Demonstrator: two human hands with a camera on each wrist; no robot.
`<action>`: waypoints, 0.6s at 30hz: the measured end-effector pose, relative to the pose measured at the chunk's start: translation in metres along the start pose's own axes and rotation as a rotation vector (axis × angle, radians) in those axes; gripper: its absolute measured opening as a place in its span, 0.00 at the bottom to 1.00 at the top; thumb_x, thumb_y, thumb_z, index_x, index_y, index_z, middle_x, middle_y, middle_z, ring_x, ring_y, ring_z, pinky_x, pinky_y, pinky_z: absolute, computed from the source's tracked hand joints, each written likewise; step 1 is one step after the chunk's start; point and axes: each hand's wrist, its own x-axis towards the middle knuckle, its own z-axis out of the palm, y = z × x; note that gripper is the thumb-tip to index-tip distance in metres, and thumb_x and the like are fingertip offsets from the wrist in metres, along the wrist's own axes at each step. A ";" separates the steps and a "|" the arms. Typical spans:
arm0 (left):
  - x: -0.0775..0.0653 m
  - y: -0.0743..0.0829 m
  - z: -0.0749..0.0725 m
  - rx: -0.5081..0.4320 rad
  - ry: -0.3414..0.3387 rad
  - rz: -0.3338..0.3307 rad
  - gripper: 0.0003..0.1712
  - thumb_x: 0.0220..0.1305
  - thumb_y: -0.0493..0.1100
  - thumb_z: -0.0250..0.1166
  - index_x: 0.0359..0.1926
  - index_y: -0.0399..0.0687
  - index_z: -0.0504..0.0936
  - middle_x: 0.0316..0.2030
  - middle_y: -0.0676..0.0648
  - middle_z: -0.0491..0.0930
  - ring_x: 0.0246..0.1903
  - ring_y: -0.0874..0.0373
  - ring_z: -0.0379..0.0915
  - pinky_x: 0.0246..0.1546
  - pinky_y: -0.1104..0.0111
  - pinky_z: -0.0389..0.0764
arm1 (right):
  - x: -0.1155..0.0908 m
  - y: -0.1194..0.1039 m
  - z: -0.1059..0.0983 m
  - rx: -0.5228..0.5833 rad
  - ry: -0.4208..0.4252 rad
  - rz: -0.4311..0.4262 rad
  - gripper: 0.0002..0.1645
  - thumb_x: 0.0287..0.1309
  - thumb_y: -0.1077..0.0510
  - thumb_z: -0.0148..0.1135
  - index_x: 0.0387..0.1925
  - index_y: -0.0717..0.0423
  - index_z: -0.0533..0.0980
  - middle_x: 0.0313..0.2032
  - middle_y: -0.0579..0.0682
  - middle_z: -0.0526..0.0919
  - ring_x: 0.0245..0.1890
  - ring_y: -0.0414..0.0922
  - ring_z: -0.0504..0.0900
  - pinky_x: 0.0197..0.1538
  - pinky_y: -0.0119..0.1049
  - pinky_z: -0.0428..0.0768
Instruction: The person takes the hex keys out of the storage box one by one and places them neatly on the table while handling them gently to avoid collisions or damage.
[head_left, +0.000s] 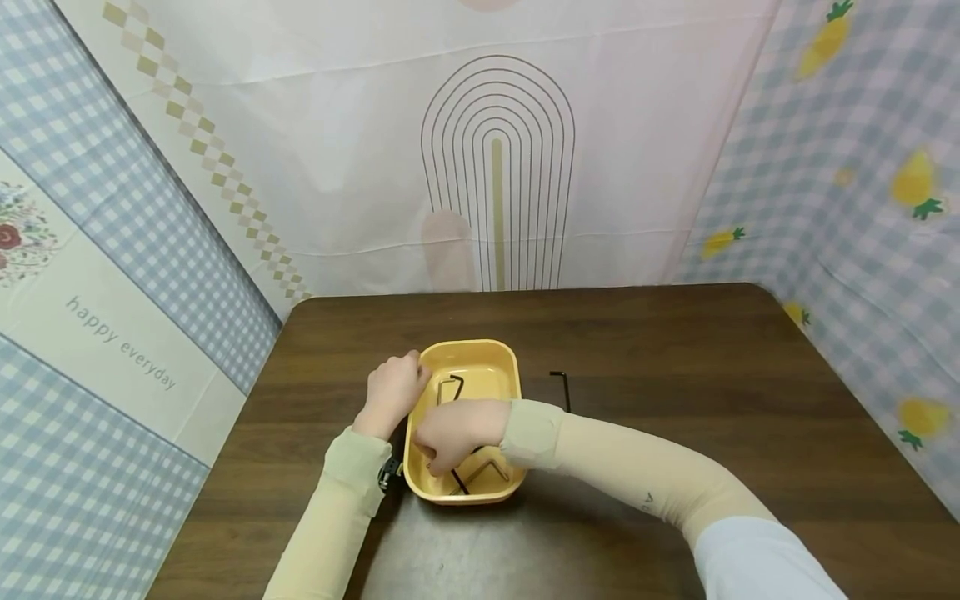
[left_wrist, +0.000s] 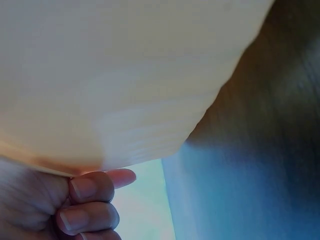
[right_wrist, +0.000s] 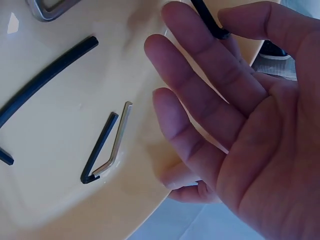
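My left hand [head_left: 393,390] grips the left rim of a yellow tray [head_left: 491,379]. In the left wrist view its fingers [left_wrist: 90,217] are curled by the tray's edge. My right hand [head_left: 459,429] is over the tray's inside. There, its thumb and fingers pinch a black hex key [right_wrist: 207,19], whose far end is out of the right wrist view. Inside the tray lie a short black hex key [right_wrist: 97,150], a silver hex key [right_wrist: 120,134] and a longer black hex key [right_wrist: 50,80]. My right hand hides part of the tray's contents in the head view.
Right of the tray, another black hex key [head_left: 566,392] lies on the dark wooden table [head_left: 675,358], partly behind my right forearm. A patterned cloth [head_left: 360,167] hangs behind the table. More cloth hangs along both sides.
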 end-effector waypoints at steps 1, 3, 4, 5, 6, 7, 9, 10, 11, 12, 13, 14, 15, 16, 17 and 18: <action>0.000 0.000 0.000 0.000 0.000 0.000 0.11 0.70 0.43 0.54 0.30 0.44 0.73 0.14 0.46 0.68 0.14 0.50 0.67 0.18 0.56 0.70 | -0.001 -0.001 0.000 -0.010 0.009 -0.004 0.19 0.56 0.56 0.66 0.16 0.45 0.67 0.14 0.36 0.65 0.17 0.33 0.64 0.24 0.26 0.62; 0.000 0.000 0.000 0.002 0.001 0.000 0.11 0.70 0.43 0.54 0.30 0.44 0.73 0.14 0.46 0.68 0.14 0.50 0.67 0.17 0.56 0.70 | -0.003 -0.001 0.000 -0.026 0.022 -0.009 0.15 0.56 0.56 0.67 0.19 0.46 0.71 0.17 0.36 0.68 0.20 0.34 0.67 0.26 0.26 0.65; 0.000 0.000 0.000 0.004 0.003 0.000 0.11 0.70 0.43 0.54 0.30 0.44 0.73 0.14 0.46 0.68 0.14 0.49 0.67 0.17 0.56 0.70 | -0.004 -0.002 0.000 -0.032 0.029 -0.012 0.12 0.56 0.55 0.68 0.22 0.46 0.74 0.19 0.35 0.71 0.21 0.34 0.69 0.28 0.26 0.67; 0.000 -0.001 0.000 0.006 0.005 0.000 0.11 0.70 0.43 0.54 0.30 0.44 0.73 0.14 0.46 0.68 0.13 0.50 0.67 0.17 0.56 0.70 | -0.005 -0.002 0.000 -0.035 0.035 -0.013 0.09 0.56 0.55 0.68 0.24 0.46 0.76 0.20 0.35 0.73 0.23 0.34 0.71 0.29 0.26 0.68; 0.001 -0.001 0.000 0.007 0.007 0.000 0.11 0.70 0.43 0.54 0.29 0.44 0.73 0.14 0.46 0.68 0.13 0.49 0.67 0.17 0.56 0.70 | -0.006 -0.002 0.000 -0.040 0.040 -0.015 0.07 0.55 0.55 0.69 0.26 0.47 0.78 0.22 0.35 0.74 0.24 0.35 0.73 0.30 0.27 0.70; 0.001 -0.001 0.000 0.011 0.010 0.001 0.11 0.69 0.43 0.54 0.29 0.44 0.73 0.14 0.46 0.68 0.14 0.50 0.67 0.17 0.56 0.70 | -0.007 -0.003 0.000 -0.043 0.045 -0.015 0.05 0.55 0.55 0.69 0.27 0.47 0.79 0.23 0.35 0.75 0.25 0.35 0.74 0.31 0.27 0.71; 0.001 -0.001 0.001 0.012 0.014 0.003 0.11 0.69 0.42 0.55 0.28 0.45 0.72 0.14 0.46 0.68 0.14 0.50 0.67 0.17 0.56 0.70 | -0.009 -0.003 0.001 -0.049 0.054 -0.015 0.03 0.55 0.54 0.68 0.29 0.46 0.80 0.23 0.34 0.76 0.25 0.35 0.75 0.32 0.27 0.72; 0.001 -0.001 0.001 0.010 0.015 0.004 0.12 0.69 0.42 0.55 0.28 0.45 0.72 0.14 0.46 0.68 0.14 0.50 0.67 0.17 0.56 0.70 | -0.010 -0.003 0.002 -0.053 0.059 -0.016 0.03 0.55 0.54 0.68 0.29 0.46 0.80 0.23 0.34 0.76 0.25 0.34 0.75 0.32 0.27 0.72; 0.001 -0.001 0.001 0.009 0.016 0.006 0.12 0.69 0.42 0.55 0.28 0.45 0.72 0.14 0.46 0.68 0.14 0.50 0.67 0.17 0.57 0.70 | -0.011 -0.002 0.003 -0.055 0.064 -0.017 0.03 0.55 0.54 0.68 0.29 0.46 0.80 0.23 0.33 0.76 0.25 0.34 0.75 0.31 0.27 0.72; 0.001 -0.001 0.001 0.008 0.016 0.007 0.12 0.69 0.42 0.54 0.28 0.45 0.72 0.14 0.46 0.68 0.14 0.50 0.67 0.17 0.57 0.69 | -0.012 -0.001 0.004 -0.054 0.069 -0.019 0.04 0.55 0.54 0.68 0.29 0.45 0.80 0.23 0.33 0.75 0.24 0.34 0.75 0.31 0.27 0.72; 0.000 -0.001 0.002 0.006 0.013 0.007 0.12 0.69 0.42 0.54 0.28 0.45 0.72 0.14 0.46 0.68 0.13 0.50 0.67 0.17 0.57 0.69 | -0.012 -0.001 0.004 -0.051 0.074 -0.022 0.04 0.55 0.54 0.69 0.29 0.45 0.79 0.23 0.33 0.75 0.24 0.34 0.75 0.31 0.27 0.72; 0.000 0.000 0.002 0.005 0.012 0.008 0.12 0.70 0.42 0.54 0.28 0.45 0.72 0.14 0.46 0.67 0.13 0.50 0.67 0.16 0.58 0.69 | -0.013 0.000 0.004 -0.047 0.079 -0.028 0.04 0.55 0.54 0.69 0.29 0.45 0.79 0.23 0.33 0.75 0.24 0.34 0.75 0.31 0.27 0.72; 0.000 0.000 0.002 0.004 0.009 0.007 0.12 0.70 0.42 0.54 0.28 0.44 0.72 0.14 0.46 0.67 0.13 0.51 0.66 0.16 0.58 0.68 | -0.014 0.002 0.005 -0.046 0.085 -0.034 0.05 0.55 0.54 0.69 0.29 0.45 0.78 0.23 0.33 0.75 0.24 0.34 0.75 0.31 0.27 0.73; 0.000 0.000 0.002 0.004 0.008 0.007 0.12 0.70 0.42 0.54 0.29 0.44 0.72 0.14 0.46 0.67 0.13 0.51 0.66 0.16 0.59 0.68 | -0.016 0.003 0.005 -0.039 0.091 -0.036 0.05 0.55 0.55 0.69 0.29 0.45 0.78 0.24 0.34 0.75 0.25 0.34 0.75 0.31 0.28 0.73; 0.000 0.000 0.002 0.006 0.007 0.007 0.11 0.70 0.42 0.54 0.29 0.44 0.72 0.14 0.46 0.67 0.13 0.51 0.66 0.16 0.59 0.68 | -0.017 0.005 0.005 -0.032 0.097 -0.037 0.06 0.55 0.55 0.69 0.29 0.45 0.78 0.24 0.34 0.75 0.25 0.35 0.75 0.31 0.29 0.73; 0.000 0.000 0.002 0.008 0.006 0.008 0.11 0.70 0.42 0.54 0.29 0.44 0.73 0.14 0.46 0.67 0.13 0.51 0.66 0.16 0.59 0.68 | -0.018 0.006 0.004 -0.029 0.103 -0.038 0.06 0.55 0.55 0.69 0.29 0.45 0.77 0.24 0.35 0.76 0.25 0.35 0.75 0.31 0.29 0.73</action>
